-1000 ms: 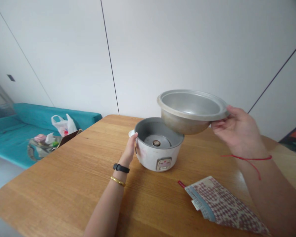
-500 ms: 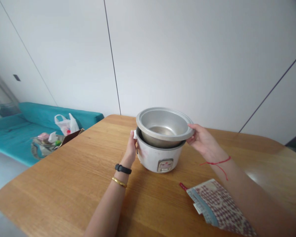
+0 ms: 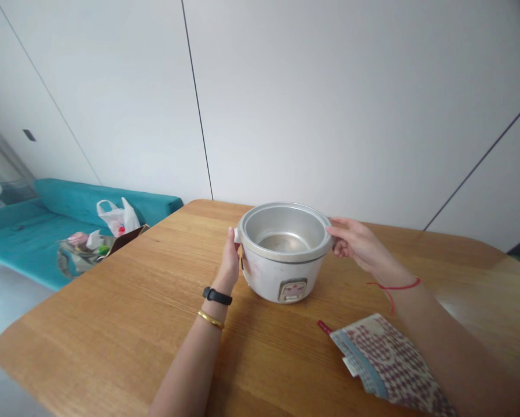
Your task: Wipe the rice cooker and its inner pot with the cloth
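Observation:
A white rice cooker (image 3: pixel 264 278) stands on the wooden table, its front panel towards me. The silver inner pot (image 3: pixel 286 226) sits down inside it, with its wide rim resting level near the cooker's top edge. My left hand (image 3: pixel 229 260) is closed around the white side handle of the cooker, thumb up. On the other side, my right hand (image 3: pixel 351 240) pinches the right edge of the pot's rim, fingers curled below it. A red string is round the right wrist; a black band and a gold bangle are on the left one.
A patterned cloth mitt (image 3: pixel 385 359) lies on the wooden table (image 3: pixel 125 324) beneath my right forearm. Beyond the table's left edge, a teal sofa (image 3: pixel 21 231) holds a white plastic bag (image 3: pixel 118 219) and an open bag (image 3: pixel 80 255) with items. A pale wall rises behind.
The inner pot has dropped from a raised, tilted position down into the cooker. My right hand still touches its rim. My left hand has stayed at the cooker's handle.

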`<state>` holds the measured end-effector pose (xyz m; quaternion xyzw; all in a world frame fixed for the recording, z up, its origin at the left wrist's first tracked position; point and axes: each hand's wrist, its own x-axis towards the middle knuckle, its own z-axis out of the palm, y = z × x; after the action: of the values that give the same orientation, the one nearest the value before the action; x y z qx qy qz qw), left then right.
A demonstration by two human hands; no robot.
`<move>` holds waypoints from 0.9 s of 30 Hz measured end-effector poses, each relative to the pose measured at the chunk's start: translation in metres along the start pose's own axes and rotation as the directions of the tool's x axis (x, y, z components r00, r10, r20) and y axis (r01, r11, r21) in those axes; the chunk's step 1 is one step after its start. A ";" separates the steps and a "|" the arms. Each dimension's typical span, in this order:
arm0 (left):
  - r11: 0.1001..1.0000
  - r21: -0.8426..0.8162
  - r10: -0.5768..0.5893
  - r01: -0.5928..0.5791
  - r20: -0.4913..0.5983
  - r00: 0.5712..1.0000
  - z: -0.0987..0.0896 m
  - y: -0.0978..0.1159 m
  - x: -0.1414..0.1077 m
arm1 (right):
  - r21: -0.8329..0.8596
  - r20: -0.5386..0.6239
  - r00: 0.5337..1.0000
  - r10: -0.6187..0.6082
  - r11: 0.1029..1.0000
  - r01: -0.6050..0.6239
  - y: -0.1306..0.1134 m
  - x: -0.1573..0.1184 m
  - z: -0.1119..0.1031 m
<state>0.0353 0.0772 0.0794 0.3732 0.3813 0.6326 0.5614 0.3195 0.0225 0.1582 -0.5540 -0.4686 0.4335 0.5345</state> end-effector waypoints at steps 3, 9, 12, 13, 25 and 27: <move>1.000 -0.002 0.000 0.000 0.006 1.000 0.001 0.000 0.000 | -0.414 -0.206 0.918 -0.338 0.881 0.232 0.018 -0.001 -0.006; 0.999 0.001 0.052 -0.052 -0.050 0.997 0.006 -0.001 -0.002 | -0.787 0.261 0.446 -0.856 0.079 0.612 0.022 -0.057 0.042; 0.997 0.043 0.069 -0.061 -0.232 0.970 0.004 0.006 -0.003 | -0.682 0.541 0.394 -0.743 -0.115 0.722 0.019 -0.080 0.080; 0.997 0.045 0.068 -0.058 -0.282 0.957 0.003 0.010 -0.004 | -0.674 0.570 0.392 -0.722 -0.138 0.726 0.020 -0.083 0.090; 0.993 0.021 0.113 -0.113 -0.318 0.941 0.007 0.049 -0.018 | -0.820 0.509 0.607 -0.610 -0.132 0.557 0.021 -0.066 0.096; 0.994 0.008 0.108 -0.111 -0.317 0.942 0.005 0.051 -0.019 | -0.821 0.506 0.614 -0.606 -0.121 0.558 0.021 -0.063 0.083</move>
<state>0.0193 0.0549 0.1267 0.2848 0.4420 0.7163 0.4587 0.2277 -0.0233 0.1319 -0.4940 -0.8061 -0.2422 0.2178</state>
